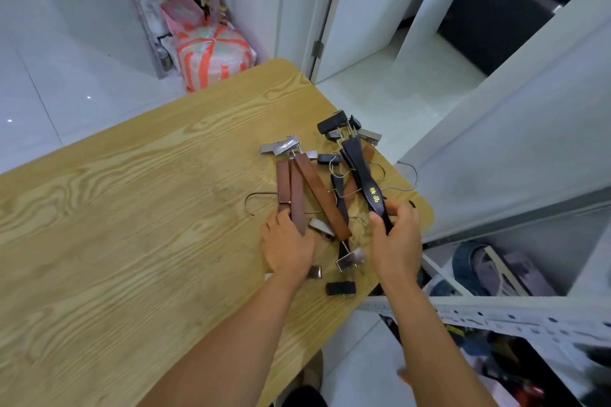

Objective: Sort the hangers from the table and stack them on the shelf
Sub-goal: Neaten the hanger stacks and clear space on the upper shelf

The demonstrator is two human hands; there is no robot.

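At the table's (132, 208) right edge, the left hand (287, 246) grips a brown hanger (297, 201) while the right hand (396, 241) clasps a black hanger (362, 175), seemingly separating colours from the pile (319, 190) before shelving.

Glossy black hanger (363, 175), brown wooden hangers (297, 195), wood-grain table (132, 225).

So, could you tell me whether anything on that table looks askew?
Yes: the hangers lie crisscrossed in a tangle near the table's right corner, brown and black mixed, and one wire hook pokes past the edge. The right hand grips a black hanger there.
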